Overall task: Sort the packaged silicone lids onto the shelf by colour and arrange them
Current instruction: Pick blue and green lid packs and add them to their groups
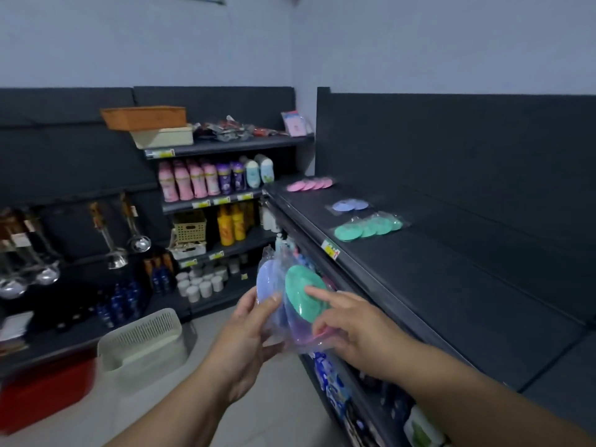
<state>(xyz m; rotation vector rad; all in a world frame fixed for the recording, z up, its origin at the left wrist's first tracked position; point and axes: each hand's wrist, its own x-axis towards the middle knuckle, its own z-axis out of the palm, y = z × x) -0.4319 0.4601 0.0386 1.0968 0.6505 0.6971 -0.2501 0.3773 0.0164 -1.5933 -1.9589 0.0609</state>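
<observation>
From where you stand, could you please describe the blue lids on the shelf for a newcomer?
Look at the long dark shelf on the right, holding three rows of packaged lids. The blue lids are the middle row, between pink lids behind and green lids in front, and the shortest.

Bare shelf (pixel 451 301) (beside green lids (pixel 367 228))

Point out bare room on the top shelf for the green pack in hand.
Widest bare patch: shelf top nearer the camera than the green row, past the price tag. A bare strip also runs between the rows and the back panel. Crowded: blue row sits close to green; pink row holds the far end.
</observation>
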